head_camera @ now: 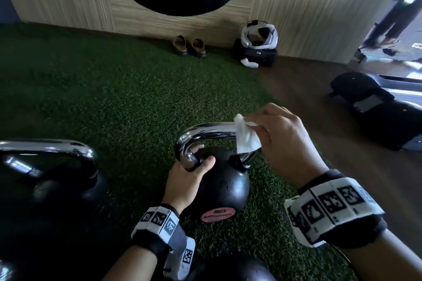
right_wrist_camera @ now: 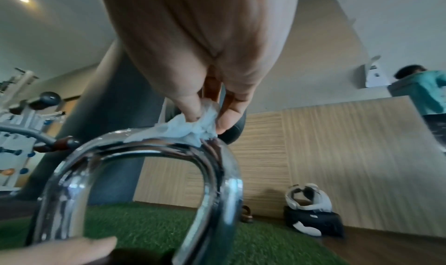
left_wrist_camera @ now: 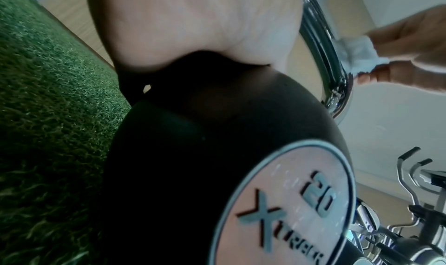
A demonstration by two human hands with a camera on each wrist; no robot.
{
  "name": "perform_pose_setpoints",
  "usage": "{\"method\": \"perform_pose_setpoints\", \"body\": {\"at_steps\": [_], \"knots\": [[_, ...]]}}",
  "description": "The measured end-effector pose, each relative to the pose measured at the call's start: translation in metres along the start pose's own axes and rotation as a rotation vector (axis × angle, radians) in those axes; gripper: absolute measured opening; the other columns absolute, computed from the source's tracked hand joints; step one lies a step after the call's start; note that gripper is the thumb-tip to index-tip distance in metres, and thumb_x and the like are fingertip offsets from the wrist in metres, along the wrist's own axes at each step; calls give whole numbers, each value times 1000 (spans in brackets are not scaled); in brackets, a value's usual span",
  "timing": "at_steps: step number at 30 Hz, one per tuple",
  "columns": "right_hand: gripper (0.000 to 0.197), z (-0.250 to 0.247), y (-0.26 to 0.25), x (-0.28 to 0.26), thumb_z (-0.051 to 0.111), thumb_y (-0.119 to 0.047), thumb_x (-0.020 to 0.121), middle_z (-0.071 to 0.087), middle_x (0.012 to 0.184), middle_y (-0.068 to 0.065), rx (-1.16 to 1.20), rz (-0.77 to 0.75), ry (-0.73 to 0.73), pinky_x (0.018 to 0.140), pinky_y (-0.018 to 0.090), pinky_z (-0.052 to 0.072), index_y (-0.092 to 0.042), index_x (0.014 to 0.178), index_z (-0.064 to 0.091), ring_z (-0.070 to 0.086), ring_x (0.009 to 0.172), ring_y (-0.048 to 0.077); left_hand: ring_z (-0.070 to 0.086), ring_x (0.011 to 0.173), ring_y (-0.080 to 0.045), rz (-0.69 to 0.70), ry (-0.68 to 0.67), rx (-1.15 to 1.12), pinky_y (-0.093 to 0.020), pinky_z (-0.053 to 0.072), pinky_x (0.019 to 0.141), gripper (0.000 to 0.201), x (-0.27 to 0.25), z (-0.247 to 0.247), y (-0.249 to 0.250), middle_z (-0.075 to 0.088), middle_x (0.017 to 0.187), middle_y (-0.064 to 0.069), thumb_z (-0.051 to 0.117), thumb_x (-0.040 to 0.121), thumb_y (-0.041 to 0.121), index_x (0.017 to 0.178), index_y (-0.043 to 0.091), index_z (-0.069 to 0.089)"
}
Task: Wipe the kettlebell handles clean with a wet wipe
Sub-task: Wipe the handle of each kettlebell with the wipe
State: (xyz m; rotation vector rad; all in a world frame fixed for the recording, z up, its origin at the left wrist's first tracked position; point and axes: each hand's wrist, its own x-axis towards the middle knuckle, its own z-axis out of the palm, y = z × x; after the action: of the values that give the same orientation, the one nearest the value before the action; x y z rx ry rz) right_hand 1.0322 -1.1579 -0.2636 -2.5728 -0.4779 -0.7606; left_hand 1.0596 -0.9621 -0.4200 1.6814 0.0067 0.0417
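A black kettlebell (head_camera: 225, 186) with a pink label stands on the green turf, its chrome handle (head_camera: 205, 131) arching over it. My left hand (head_camera: 189, 173) grips the left leg of that handle, thumb over the bell's top. My right hand (head_camera: 274, 134) pinches a crumpled white wet wipe (head_camera: 246, 137) and holds it against the right end of the handle's top bar. The right wrist view shows the wipe (right_wrist_camera: 190, 129) bunched on the chrome handle (right_wrist_camera: 149, 150) between thumb and fingers. In the left wrist view the kettlebell (left_wrist_camera: 217, 154) fills the frame, and the wipe (left_wrist_camera: 359, 53) touches the handle (left_wrist_camera: 321, 45).
A larger kettlebell (head_camera: 50, 180) with a chrome handle sits at the left, another dark one (head_camera: 230, 268) at the bottom edge. Slippers (head_camera: 188, 45) and a white headset on a black bag (head_camera: 258, 48) lie by the wooden wall. A treadmill base (head_camera: 374, 107) stands right; a person (right_wrist_camera: 422, 95) is beyond.
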Motion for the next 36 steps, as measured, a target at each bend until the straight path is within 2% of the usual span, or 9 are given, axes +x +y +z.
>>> {"method": "perform_pose_setpoints", "body": {"at_steps": [5, 10, 14, 18, 22, 25, 28, 31, 36], "knots": [[29, 7, 2, -13, 57, 6, 91, 67, 97, 5, -10, -68, 96, 79, 31, 51, -5, 108, 78, 61, 88, 25, 58, 99, 25, -11, -12, 15, -4, 39, 85, 32, -2, -1, 1, 72, 100, 33, 77, 88, 44, 119, 40, 71], [26, 10, 19, -21, 63, 3, 93, 71, 97, -2, 113, 213, 128, 72, 1, 42, -10, 109, 79, 61, 80, 4, 63, 108, 11, -18, -29, -5, -14, 44, 94, 40, -2, -3, 2, 74, 112, 21, 78, 83, 55, 121, 43, 69], [26, 19, 39, -34, 67, -9, 95, 70, 75, -20, 186, 474, 22, 52, 5, 39, -27, 106, 81, 58, 59, -10, 64, 112, 5, -27, -38, -2, -19, 45, 97, 39, -4, -3, 4, 75, 114, 19, 77, 87, 50, 124, 42, 68], [21, 24, 48, -38, 70, -13, 94, 73, 69, -13, 310, 547, 70, 49, 8, 40, -31, 97, 82, 59, 52, -4, 63, 115, 3, -43, -58, -5, -22, 46, 102, 40, -3, -4, 5, 73, 118, 18, 77, 87, 51, 125, 42, 68], [22, 39, 50, -48, 74, -4, 89, 75, 66, -3, 508, 717, -98, 53, 22, 51, -20, 74, 80, 63, 58, 8, 60, 117, 5, -85, -77, 22, -27, 45, 107, 44, -4, -8, 9, 69, 120, 22, 77, 86, 52, 128, 43, 66], [27, 47, 42, -50, 69, 3, 91, 74, 61, -5, 623, 761, -161, 52, 14, 49, -14, 71, 77, 66, 58, 3, 60, 121, -5, -127, -63, 74, -30, 44, 110, 51, -7, -9, 14, 66, 120, 25, 77, 83, 58, 130, 45, 64], [22, 41, 41, -47, 69, 4, 90, 70, 56, -8, 638, 769, -220, 48, 8, 44, -10, 74, 77, 62, 49, -2, 59, 115, -7, -165, -44, 182, -24, 41, 101, 52, -12, -12, 26, 65, 112, 23, 75, 83, 63, 131, 46, 63], [16, 25, 44, -46, 75, -12, 89, 72, 57, -6, 531, 766, -267, 46, 13, 42, -15, 73, 76, 61, 52, 5, 64, 103, -11, -250, -98, 302, -26, 49, 95, 31, -18, -22, 50, 68, 102, 17, 73, 81, 67, 103, 46, 68], [9, -15, 43, -39, 72, -16, 94, 76, 68, 1, 606, 776, -76, 58, 27, 55, -15, 88, 79, 70, 62, 16, 70, 73, -12, -263, -173, 653, -24, 49, 64, 39, -31, -49, 80, 72, 71, 9, 74, 81, 54, 75, 16, 73]]}}
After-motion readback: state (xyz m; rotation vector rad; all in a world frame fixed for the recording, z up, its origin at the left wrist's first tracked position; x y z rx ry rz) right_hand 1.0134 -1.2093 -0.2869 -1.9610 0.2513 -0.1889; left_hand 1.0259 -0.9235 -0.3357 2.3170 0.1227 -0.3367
